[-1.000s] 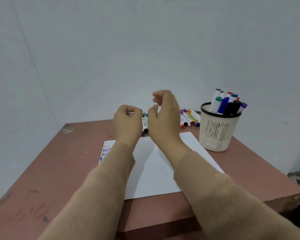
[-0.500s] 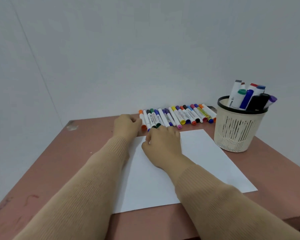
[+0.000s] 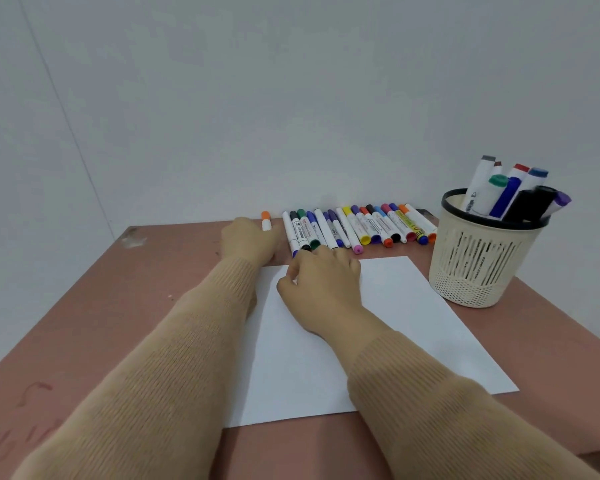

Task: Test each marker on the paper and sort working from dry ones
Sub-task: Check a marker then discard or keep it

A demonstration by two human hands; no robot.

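Both arms (tan ribbed sleeves (image 3: pixel 174 358)) stretch forward, nearly parallel. The left hand (image 3: pixel 248 242) lies knuckles-up, fingers curled; the right hand (image 3: pixel 323 285) is palm-down, fingers bent.

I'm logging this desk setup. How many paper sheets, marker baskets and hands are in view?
Paper sheet: 1
Marker basket: 1
Hands: 2 (left hand, right hand)
Total: 4
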